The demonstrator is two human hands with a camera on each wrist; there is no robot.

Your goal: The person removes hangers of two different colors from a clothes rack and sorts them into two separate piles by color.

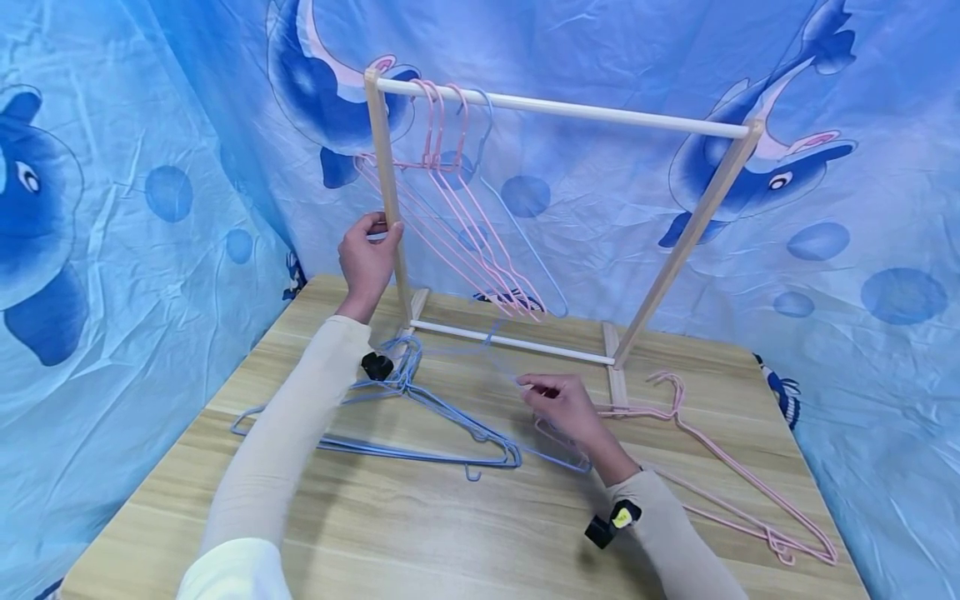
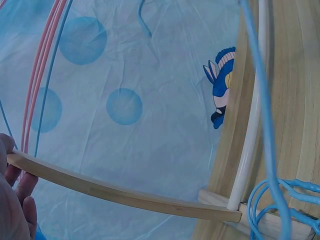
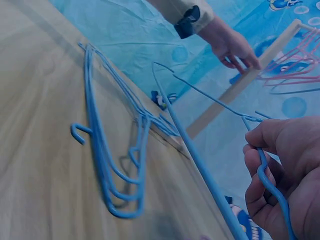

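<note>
The right hand [image 1: 562, 404] pinches the wire of the held blue hanger [image 3: 272, 187] between thumb and fingers, in front of the rack [image 1: 684, 246], below the white rail [image 1: 600, 115] and near the loose blue pile [image 1: 406, 385] on the table [image 1: 450, 533]. The left hand [image 1: 367, 258] grips the left post [image 1: 384, 158], thumb and fingers about it, probably as a brace. The held wire is faint in the head view, so whether it is free of the pile cannot be told; if caught, lifting could drag other hangers along or twist it loose. Because the pinch takes only thin wire, it might swivel and turn its hook away from the rail. Pink hangers [image 1: 429, 160] and one hung blue hanger [image 1: 522, 242] crowd the rail's left part, so a hook brought in there could snag them. The rack looks light; a knock against it, with a slack left grip, might shift it. The right sleeve [image 1: 667, 533] could also catch the pink pair [image 1: 677, 408] lying beside it.
</note>
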